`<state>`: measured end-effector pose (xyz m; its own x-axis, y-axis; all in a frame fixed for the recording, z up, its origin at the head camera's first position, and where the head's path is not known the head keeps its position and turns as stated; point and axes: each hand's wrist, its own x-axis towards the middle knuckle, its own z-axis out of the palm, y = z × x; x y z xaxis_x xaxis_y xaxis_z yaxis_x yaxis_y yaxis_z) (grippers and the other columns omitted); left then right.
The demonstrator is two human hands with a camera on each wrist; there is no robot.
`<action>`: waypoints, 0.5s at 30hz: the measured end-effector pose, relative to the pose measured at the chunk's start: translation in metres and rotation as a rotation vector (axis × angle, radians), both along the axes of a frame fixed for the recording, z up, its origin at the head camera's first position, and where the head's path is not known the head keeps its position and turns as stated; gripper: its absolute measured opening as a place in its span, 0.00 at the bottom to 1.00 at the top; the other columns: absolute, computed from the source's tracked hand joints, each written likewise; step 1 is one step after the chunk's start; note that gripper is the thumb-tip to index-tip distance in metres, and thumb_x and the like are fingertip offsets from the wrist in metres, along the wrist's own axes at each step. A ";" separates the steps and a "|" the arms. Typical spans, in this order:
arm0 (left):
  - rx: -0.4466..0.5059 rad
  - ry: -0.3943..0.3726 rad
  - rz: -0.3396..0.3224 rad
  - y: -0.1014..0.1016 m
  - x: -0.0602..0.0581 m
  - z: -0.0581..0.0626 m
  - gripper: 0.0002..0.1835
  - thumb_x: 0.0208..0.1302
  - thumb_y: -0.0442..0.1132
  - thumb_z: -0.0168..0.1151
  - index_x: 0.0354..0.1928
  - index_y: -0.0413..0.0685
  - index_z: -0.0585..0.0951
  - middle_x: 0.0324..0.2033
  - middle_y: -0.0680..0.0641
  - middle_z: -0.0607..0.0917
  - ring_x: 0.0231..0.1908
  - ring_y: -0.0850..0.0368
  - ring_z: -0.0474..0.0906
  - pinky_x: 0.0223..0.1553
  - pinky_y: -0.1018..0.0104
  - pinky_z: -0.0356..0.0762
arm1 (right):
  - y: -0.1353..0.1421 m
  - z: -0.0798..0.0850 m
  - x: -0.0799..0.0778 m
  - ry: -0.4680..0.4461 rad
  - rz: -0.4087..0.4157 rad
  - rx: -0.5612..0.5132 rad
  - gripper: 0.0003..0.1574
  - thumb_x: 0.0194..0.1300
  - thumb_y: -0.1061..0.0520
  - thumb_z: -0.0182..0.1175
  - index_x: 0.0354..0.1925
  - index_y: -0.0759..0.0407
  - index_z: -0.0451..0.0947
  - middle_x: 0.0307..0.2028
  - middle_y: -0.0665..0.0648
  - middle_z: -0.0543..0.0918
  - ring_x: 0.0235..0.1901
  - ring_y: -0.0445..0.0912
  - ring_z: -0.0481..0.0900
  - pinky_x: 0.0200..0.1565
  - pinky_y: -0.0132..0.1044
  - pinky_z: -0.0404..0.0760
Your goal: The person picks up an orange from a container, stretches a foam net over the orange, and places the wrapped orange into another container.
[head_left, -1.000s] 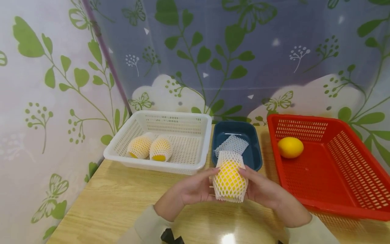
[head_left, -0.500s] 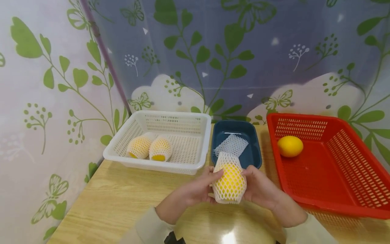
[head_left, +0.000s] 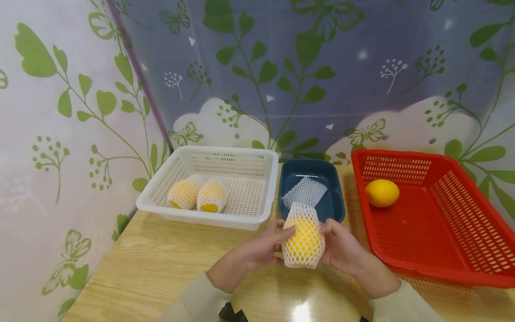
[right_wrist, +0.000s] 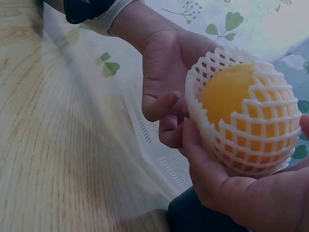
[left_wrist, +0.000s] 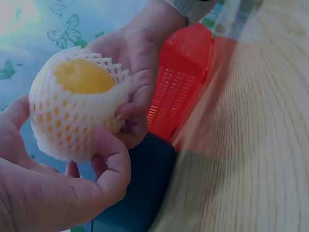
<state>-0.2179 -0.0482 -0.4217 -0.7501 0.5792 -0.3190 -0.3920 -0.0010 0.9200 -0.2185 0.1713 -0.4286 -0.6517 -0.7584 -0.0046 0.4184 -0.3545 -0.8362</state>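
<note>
With left hand (head_left: pixel 263 248) and right hand (head_left: pixel 342 250) gripping the round yellow fruit (right_wrist: pixel 226 95) inside its white foam-mesh sleeve (head_left: pixel 303 237), near the dark-blue plastic tray (head_left: pixel 334 203), we seemed mid-fitting and needed gentle, even tugs

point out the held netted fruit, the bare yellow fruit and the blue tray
Held netted fruit (head_left: pixel 304 242), head view, middle of netting
Bare yellow fruit (head_left: pixel 382 193), head view, middle of its skin
Blue tray (head_left: pixel 309 168), head view, far inner wall

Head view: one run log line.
left hand: holds netted fruit; right hand: holds same fruit; white basket: two netted fruits; red basket: one bare fruit; blue tray: netting
</note>
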 end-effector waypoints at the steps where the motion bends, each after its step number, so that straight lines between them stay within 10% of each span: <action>1: 0.003 0.002 -0.003 -0.001 -0.001 -0.001 0.27 0.72 0.53 0.51 0.61 0.50 0.53 0.41 0.45 0.77 0.40 0.52 0.75 0.35 0.63 0.74 | 0.000 0.000 0.000 0.000 -0.016 0.020 0.26 0.68 0.58 0.24 0.59 0.57 0.58 0.48 0.54 0.77 0.45 0.47 0.77 0.48 0.40 0.79; 9: 0.043 -0.002 0.020 -0.007 -0.001 -0.004 0.28 0.72 0.49 0.51 0.65 0.44 0.57 0.48 0.41 0.76 0.45 0.50 0.76 0.45 0.56 0.79 | -0.002 0.009 0.001 -0.040 -0.102 0.234 0.41 0.69 0.52 0.38 0.72 0.61 0.33 0.53 0.55 0.71 0.51 0.51 0.72 0.53 0.46 0.73; 15: 0.118 -0.047 -0.003 -0.008 -0.001 -0.007 0.29 0.71 0.50 0.47 0.67 0.41 0.60 0.52 0.41 0.75 0.49 0.51 0.75 0.54 0.56 0.76 | -0.004 0.013 0.002 -0.052 -0.185 0.368 0.43 0.71 0.47 0.45 0.71 0.59 0.35 0.53 0.57 0.69 0.49 0.50 0.72 0.52 0.45 0.75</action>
